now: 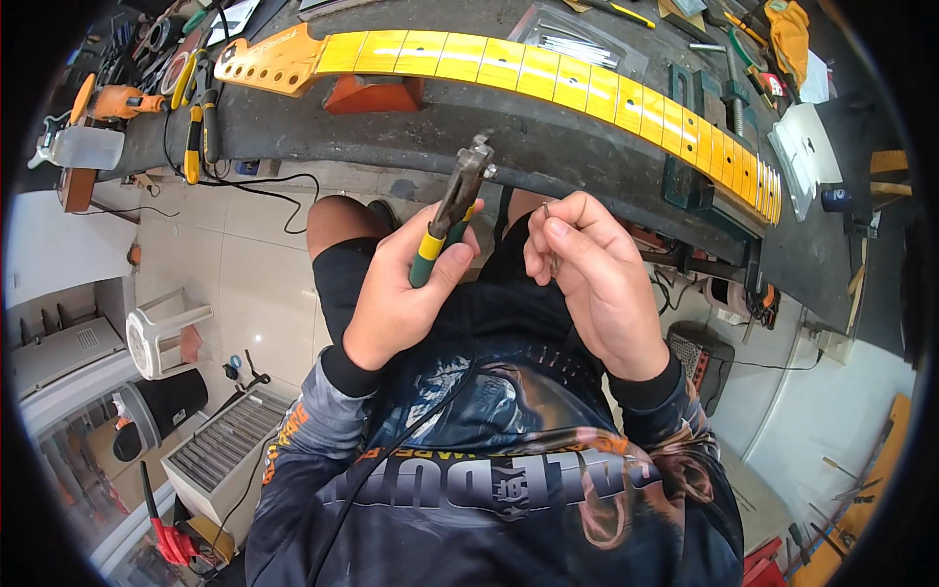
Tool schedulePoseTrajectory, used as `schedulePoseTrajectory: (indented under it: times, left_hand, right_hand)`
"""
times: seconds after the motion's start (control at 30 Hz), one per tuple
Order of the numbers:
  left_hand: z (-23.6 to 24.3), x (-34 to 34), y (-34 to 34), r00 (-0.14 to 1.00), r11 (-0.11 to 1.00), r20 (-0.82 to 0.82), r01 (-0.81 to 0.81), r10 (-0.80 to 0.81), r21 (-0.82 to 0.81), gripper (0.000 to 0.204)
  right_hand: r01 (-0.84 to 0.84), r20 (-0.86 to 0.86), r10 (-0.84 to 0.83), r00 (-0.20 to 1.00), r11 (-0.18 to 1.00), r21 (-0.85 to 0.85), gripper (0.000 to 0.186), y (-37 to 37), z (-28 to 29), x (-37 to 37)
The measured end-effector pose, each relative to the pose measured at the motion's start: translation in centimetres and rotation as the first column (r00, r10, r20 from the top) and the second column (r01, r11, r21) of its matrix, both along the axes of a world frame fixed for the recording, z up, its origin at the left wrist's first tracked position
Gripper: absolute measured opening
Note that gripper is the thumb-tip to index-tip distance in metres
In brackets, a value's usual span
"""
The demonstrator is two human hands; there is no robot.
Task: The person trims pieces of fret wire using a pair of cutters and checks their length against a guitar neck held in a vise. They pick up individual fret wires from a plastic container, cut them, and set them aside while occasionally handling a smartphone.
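Gripping green-yellow pliers (452, 210), the left hand (399, 293) is held just below the workbench edge (548, 161); a small wire piece (554, 256) is pinched by the right hand (592, 279) beside it, in open room.

This is a guitar repair or building workshop. A yellow-finished guitar neck (548, 73) lies across a dark, worn table (548, 147), propped on a red-brown block (377, 95) and held near its heel in a green clamp (690, 176). Hand tools crowd the table's far edge: yellow-handled pliers (194, 127), an orange power tool (122, 101), files and screwdrivers. Cables hang to a tiled floor (245, 284), where a white plastic stool (161, 333) and a small black amplifier (699, 362) stand.
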State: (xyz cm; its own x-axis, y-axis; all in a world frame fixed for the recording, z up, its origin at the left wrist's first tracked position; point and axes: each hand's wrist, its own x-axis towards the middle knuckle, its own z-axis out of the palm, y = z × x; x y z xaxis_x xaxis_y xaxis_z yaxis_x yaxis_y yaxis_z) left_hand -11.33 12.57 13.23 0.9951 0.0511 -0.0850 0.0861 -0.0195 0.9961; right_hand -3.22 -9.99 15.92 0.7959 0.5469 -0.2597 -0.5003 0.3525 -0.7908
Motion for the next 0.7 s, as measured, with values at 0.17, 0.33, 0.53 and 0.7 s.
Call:
schedulePoseTrajectory:
  times: [0.17,0.33,0.53,0.7]
  left_hand:
    - [0.1,0.2,0.1,0.994,0.961,0.081,0.046,-0.071,0.273,0.051]
    - [-0.1,-0.9,-0.4,1.0,0.998,-0.001,0.022,-0.022,0.059,0.047]
    - [0.3,-0.7,-0.6,0.992,0.995,-0.088,-0.089,0.093,0.043,0.028]
    - [0.4,0.4,-0.7,0.988,0.923,0.115,0.055,-0.106,0.381,0.049]
  right_hand:
    - [-0.016,0.08,0.019,0.997,0.999,-0.044,0.014,-0.8,0.5,0.4]
    - [0.085,0.212,-0.065,0.975,0.993,-0.087,0.007,0.0,0.2,0.3]
    - [-0.001,0.113,0.007,0.994,0.998,-0.06,0.009,-0.5,0.4,0.1]
    - [0.016,0.144,-0.002,0.99,0.996,-0.093,0.01,-1.4,1.3,0.0]
